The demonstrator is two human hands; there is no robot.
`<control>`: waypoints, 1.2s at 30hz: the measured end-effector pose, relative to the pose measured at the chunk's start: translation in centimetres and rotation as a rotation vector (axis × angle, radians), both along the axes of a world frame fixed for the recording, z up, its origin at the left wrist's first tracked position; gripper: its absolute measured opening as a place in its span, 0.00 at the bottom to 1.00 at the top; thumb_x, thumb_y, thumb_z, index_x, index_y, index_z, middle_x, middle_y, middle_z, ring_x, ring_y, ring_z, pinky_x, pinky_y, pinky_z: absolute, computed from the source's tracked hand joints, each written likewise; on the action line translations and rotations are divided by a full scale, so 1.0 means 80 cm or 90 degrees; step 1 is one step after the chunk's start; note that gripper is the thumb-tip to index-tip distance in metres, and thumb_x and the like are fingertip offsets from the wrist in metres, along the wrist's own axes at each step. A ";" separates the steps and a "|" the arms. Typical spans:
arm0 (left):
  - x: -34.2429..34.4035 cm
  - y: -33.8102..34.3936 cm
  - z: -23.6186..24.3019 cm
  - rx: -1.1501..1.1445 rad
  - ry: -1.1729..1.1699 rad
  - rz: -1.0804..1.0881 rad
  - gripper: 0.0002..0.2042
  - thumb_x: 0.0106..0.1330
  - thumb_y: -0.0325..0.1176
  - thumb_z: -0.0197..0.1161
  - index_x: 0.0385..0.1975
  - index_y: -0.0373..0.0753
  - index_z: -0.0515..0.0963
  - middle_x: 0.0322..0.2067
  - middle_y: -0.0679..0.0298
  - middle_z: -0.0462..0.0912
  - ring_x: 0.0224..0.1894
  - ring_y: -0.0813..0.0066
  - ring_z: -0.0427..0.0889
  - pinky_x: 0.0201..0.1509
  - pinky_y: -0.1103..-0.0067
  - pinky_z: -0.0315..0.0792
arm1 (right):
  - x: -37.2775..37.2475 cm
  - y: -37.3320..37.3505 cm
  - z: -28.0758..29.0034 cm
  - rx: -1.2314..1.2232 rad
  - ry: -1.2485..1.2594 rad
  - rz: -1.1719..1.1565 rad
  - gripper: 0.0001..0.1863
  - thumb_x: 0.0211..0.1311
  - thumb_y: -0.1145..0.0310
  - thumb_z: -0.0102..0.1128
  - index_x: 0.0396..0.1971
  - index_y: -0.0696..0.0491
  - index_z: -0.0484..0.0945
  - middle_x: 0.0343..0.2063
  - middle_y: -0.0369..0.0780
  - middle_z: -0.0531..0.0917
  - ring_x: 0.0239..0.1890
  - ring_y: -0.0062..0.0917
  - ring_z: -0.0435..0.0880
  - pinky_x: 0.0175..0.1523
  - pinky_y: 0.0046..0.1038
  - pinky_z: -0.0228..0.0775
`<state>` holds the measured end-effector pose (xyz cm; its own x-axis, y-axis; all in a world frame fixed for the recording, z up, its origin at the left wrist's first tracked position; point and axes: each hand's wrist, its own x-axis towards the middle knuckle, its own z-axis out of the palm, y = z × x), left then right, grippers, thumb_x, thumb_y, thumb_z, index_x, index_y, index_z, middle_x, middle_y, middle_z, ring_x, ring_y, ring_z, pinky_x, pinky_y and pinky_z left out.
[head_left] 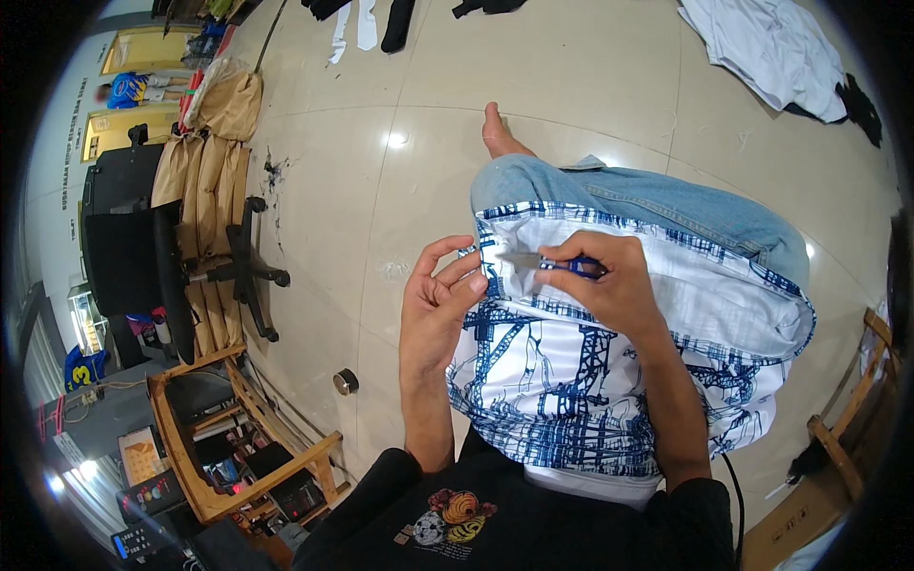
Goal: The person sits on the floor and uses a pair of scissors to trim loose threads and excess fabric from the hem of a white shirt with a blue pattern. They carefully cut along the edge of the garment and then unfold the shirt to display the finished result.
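Observation:
A white cloth with a blue line-drawn print point(590, 371) lies bunched over my lap and jeans point(666, 205), its plain white inner side turned up. My right hand point(595, 281) is closed on a small blue-handled cutting tool, its pointed metal tip point(514, 258) resting at the cloth's left edge. Facing it, my left hand point(436, 305) has its fingers curled on that edge, pinching the cloth beside the tip.
A black office chair point(133, 257), brown bundles point(224, 309) and a wooden frame point(228, 485) stand left. White garments point(747, 48) and dark pieces point(398, 24) lie on the tiled floor ahead. A round metal object point(345, 383) sits left; a person point(133, 90) is far left. Cardboard point(781, 533) is lower right.

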<state>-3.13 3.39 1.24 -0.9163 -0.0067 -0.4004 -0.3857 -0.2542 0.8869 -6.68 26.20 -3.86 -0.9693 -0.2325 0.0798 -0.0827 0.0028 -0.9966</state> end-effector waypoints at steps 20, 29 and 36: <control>0.004 -0.002 -0.007 0.052 -0.064 0.071 0.15 0.77 0.35 0.53 0.58 0.34 0.72 0.48 0.61 0.81 0.50 0.78 0.81 0.55 0.80 0.75 | -0.001 -0.038 -0.035 -0.292 -0.239 0.078 0.24 0.78 0.51 0.46 0.56 0.55 0.80 0.62 0.49 0.74 0.68 0.34 0.67 0.72 0.34 0.53; 0.000 0.005 -0.009 0.025 -0.063 0.122 0.19 0.80 0.43 0.46 0.57 0.35 0.72 0.41 0.64 0.79 0.45 0.80 0.78 0.51 0.80 0.75 | -0.015 -0.011 -0.033 -0.240 -0.199 0.048 0.25 0.80 0.54 0.40 0.57 0.58 0.78 0.57 0.47 0.79 0.63 0.31 0.73 0.72 0.33 0.54; 0.003 -0.006 -0.018 0.088 -0.043 0.080 0.24 0.80 0.49 0.42 0.60 0.34 0.69 0.48 0.53 0.78 0.55 0.67 0.78 0.59 0.70 0.73 | -0.024 -0.010 -0.026 -0.047 -0.045 -0.330 0.25 0.80 0.55 0.42 0.56 0.62 0.77 0.58 0.45 0.80 0.61 0.31 0.75 0.70 0.31 0.58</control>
<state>-2.89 2.91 -0.19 -0.8827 -0.0602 -0.4661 -0.4007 -0.4218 0.8134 -8.56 25.41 -5.95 -0.9594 0.2820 0.0075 -0.0213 -0.0458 -0.9987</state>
